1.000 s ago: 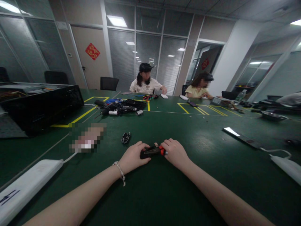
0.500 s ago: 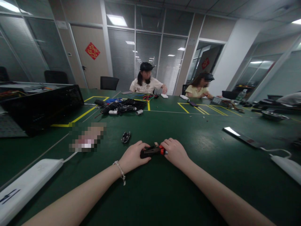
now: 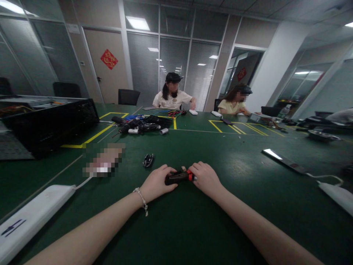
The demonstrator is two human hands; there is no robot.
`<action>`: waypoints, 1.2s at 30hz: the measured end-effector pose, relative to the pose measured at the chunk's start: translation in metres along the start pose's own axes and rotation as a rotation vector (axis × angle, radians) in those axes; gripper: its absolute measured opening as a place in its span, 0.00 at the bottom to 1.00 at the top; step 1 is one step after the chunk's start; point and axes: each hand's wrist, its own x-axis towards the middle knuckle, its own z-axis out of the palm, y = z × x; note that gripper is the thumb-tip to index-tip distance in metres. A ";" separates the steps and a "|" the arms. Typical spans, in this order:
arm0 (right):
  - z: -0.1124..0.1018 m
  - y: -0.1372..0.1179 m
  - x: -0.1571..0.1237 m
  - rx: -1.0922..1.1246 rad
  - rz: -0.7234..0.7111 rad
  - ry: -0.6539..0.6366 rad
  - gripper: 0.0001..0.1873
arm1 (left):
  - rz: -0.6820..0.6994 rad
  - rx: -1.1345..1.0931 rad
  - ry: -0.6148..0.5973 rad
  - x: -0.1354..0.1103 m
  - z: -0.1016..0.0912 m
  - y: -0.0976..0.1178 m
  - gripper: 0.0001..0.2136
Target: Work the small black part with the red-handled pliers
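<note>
In front of me on the green table [image 3: 176,228], both hands hold a short dark object [image 3: 178,178] whose kind I cannot make out. It has a black body, a red band at its right end and a small silvery tip. My left hand [image 3: 159,181] is closed around the black end, thumb below and fingers above. Closed over the red end is my right hand [image 3: 205,176], its fingers partly hiding that part. A small tan piece [image 3: 184,168] shows just behind the object. Beyond my left hand lies a small black part [image 3: 148,160].
A white power bank [image 3: 35,213] and a blurred-out device lie at left, near a black computer case [image 3: 52,125]. Cables [image 3: 143,124] are heaped beyond. At right is a phone [image 3: 284,161] wired to a white block [image 3: 338,197]. Two people sit across the table.
</note>
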 end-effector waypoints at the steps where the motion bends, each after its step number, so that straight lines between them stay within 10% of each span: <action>1: 0.000 0.000 0.000 0.000 0.000 -0.001 0.11 | 0.004 0.006 0.004 0.000 0.001 -0.001 0.18; 36: -0.003 -0.001 0.000 0.003 0.008 0.002 0.10 | 0.021 0.005 0.005 -0.001 0.000 0.000 0.18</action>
